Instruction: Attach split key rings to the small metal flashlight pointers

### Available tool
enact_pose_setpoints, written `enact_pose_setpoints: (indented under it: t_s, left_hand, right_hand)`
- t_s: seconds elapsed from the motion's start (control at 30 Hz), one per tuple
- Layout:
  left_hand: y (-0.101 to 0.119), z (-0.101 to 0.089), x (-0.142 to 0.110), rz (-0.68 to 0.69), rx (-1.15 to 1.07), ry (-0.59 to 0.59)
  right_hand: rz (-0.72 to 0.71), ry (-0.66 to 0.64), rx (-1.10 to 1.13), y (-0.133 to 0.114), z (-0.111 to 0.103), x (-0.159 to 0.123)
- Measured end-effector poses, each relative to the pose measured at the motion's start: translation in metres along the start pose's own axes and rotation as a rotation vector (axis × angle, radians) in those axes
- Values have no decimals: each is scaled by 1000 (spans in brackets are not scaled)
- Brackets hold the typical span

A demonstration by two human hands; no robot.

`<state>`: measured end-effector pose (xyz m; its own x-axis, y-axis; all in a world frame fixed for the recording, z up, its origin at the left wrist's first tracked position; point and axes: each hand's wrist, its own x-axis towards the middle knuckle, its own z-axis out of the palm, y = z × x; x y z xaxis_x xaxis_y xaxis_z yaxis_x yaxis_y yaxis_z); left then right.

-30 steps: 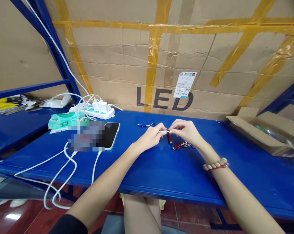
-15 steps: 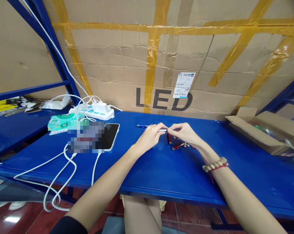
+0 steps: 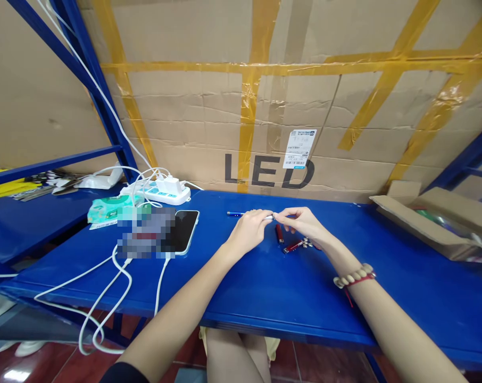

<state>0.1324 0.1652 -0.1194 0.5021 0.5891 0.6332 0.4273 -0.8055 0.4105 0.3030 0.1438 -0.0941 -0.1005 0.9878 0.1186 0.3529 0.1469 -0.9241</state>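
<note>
The left hand [image 3: 249, 230] is closed around a thin silver tube [image 3: 269, 217], above the blue worktop [image 3: 265, 287]. The right hand [image 3: 302, 226] has its thumb and finger pinched together at the right end of this tube. Two red tubes [image 3: 292, 246] lie near the right hand, and one blue tube [image 3: 235, 214] lies behind the left hand, partly hidden

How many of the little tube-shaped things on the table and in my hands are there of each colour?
Red: 2, the farther red tube and the nearer red tube
Blue: 1, the blue tube, partly hidden
Silver: 1, the silver tube between the left hand and right hand
Total: 4 visible
</note>
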Motion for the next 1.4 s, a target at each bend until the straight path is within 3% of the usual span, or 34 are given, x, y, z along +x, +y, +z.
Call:
enact_pose_setpoints:
  t_s: [0.1, 0.27, 0.4, 0.63, 0.9, 1.1, 1.4]
  left_hand:
    - [1, 0, 1, -44, 21, -3]
    - [-3, -3, 1, -100, 1, -59]
    - [-5, -2, 0, -108, 76, -84]
    - [-4, -2, -1, -62, 35, -146]
    - [-4, -2, -7, -91, -45, -271]
    - [-4, -2, -9, -92, -41, -323]
    - [2, -1, -9, -52, -46, -229]
  right_hand:
    - [-113, 52, -79, 0, -1, 0]
    - [-352, 246, -312, 3, 0, 1]
    - [-526, 222, -411, 7, 0, 4]
    - [-650, 270, -500, 9, -1, 3]
    - [-587, 180, -576, 11, -4, 0]
    - [-546, 112, -516, 15, -5, 2]
    - [-384, 103, -325, 14, -2, 5]
